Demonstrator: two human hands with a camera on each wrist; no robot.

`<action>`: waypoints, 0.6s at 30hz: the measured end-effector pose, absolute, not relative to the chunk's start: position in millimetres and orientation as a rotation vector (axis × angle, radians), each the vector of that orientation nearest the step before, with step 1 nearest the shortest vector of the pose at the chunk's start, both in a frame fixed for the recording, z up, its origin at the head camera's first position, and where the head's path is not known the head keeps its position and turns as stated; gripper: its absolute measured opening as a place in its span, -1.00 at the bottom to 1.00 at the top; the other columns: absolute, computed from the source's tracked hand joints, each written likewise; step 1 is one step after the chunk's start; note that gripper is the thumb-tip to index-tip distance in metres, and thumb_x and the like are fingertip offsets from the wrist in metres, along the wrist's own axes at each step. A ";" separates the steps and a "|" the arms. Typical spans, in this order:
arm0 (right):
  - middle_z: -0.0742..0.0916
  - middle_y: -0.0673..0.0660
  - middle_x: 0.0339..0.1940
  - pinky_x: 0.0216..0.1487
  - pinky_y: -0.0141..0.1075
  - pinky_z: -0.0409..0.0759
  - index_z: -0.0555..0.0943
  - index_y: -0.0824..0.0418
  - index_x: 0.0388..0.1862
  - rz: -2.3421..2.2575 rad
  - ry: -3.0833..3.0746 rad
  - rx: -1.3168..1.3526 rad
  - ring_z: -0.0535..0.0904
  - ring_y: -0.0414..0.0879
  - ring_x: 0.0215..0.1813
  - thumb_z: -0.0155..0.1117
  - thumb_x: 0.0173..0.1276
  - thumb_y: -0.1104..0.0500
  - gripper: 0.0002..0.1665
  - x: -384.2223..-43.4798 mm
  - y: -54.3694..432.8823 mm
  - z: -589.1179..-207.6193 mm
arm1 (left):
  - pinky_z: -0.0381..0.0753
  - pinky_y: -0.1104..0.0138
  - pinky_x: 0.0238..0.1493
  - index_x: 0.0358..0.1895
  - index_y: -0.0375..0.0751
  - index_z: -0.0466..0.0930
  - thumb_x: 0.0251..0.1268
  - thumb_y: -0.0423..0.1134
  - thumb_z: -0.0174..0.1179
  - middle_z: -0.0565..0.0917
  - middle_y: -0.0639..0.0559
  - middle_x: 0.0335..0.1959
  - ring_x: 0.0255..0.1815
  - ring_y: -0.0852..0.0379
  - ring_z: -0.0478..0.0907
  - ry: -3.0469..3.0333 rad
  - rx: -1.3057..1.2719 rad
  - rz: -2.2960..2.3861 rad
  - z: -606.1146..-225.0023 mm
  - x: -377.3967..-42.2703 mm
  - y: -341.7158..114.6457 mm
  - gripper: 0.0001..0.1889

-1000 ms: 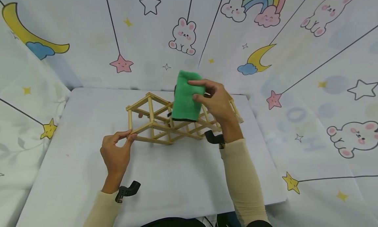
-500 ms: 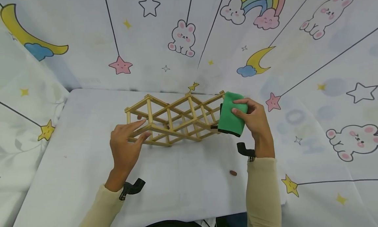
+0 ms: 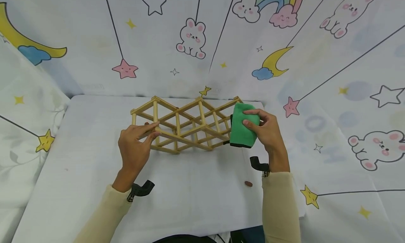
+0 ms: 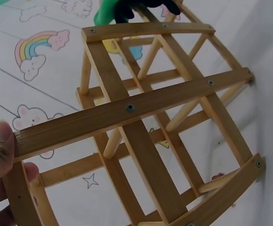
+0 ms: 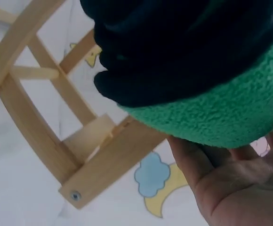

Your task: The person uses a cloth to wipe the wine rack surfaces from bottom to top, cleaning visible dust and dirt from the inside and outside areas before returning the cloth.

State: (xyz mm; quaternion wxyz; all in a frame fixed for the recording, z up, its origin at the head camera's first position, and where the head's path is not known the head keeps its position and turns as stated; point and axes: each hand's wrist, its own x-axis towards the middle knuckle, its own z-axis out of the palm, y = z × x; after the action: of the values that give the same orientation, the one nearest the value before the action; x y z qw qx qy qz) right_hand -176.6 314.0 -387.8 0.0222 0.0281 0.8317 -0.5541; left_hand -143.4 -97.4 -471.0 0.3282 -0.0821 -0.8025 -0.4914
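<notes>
A wooden lattice rack (image 3: 201, 113), made of slats and rods in open diamond cells, stands on the white table. My left hand (image 3: 134, 148) pinches a slat (image 4: 70, 129) near the rack's left front corner between thumb and fingers. At the right end, my right hand (image 3: 268, 130) grips a green fluffy pad (image 3: 243, 130) by its right edge, thumb and fingers on the green face. Dark finger-like tufts (image 5: 188, 52) cover the pad's other side. They lie against or very close to the rack's end; the exact contact is hidden behind the pad.
A small brown oval piece (image 3: 248, 183) lies on the table (image 3: 196, 197) in front of my right hand. Behind the table hangs a printed fabric backdrop (image 3: 164, 39), which also runs along both sides.
The pad went from the rack's middle to its right end, then slightly left. My left hand left the far-left corner and now pinches the front corner. The brown piece has come into sight.
</notes>
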 end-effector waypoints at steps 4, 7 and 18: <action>0.60 0.21 0.32 -0.02 -0.29 0.80 0.70 0.14 0.32 -1.792 2.576 0.146 0.74 -0.03 0.12 0.55 0.42 0.04 -0.46 -169.9 306.5 -391.6 | 0.21 0.20 -0.12 0.00 -0.08 0.89 0.03 -0.29 0.61 0.88 -0.12 -0.19 -0.24 -0.13 0.66 -2.135 -0.221 -1.290 -468.1 -157.2 -105.3 -0.62; 0.62 0.20 0.26 -0.03 -0.28 0.81 0.71 0.16 0.29 -1.841 2.570 0.174 0.77 -0.04 0.09 0.57 0.39 0.05 -0.46 -164.7 301.2 -394.1 | 0.21 0.14 -0.09 0.02 -0.08 0.88 0.06 -0.25 0.59 0.87 -0.14 -0.17 -0.20 -0.15 0.67 -2.184 -0.222 -1.288 -465.7 -169.1 -111.3 -0.62; 0.64 0.23 0.26 -0.11 -0.06 0.84 0.70 0.17 0.28 -1.931 2.445 0.153 0.81 0.01 0.06 0.58 0.38 0.09 -0.47 -139.8 280.5 -395.4 | 0.50 -0.06 0.07 0.08 -0.08 0.86 0.23 -0.28 0.50 0.87 -0.21 -0.13 -0.01 -0.24 0.72 -2.310 -0.213 -1.339 -457.7 -221.8 -131.3 -0.67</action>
State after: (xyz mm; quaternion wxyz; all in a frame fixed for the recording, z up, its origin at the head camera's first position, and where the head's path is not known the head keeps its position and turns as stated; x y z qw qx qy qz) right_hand -139.8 280.5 -395.4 0.0110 0.0490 0.7837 -0.6191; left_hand -221.8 -131.3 -457.7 0.2293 -0.0775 -0.8394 -0.4866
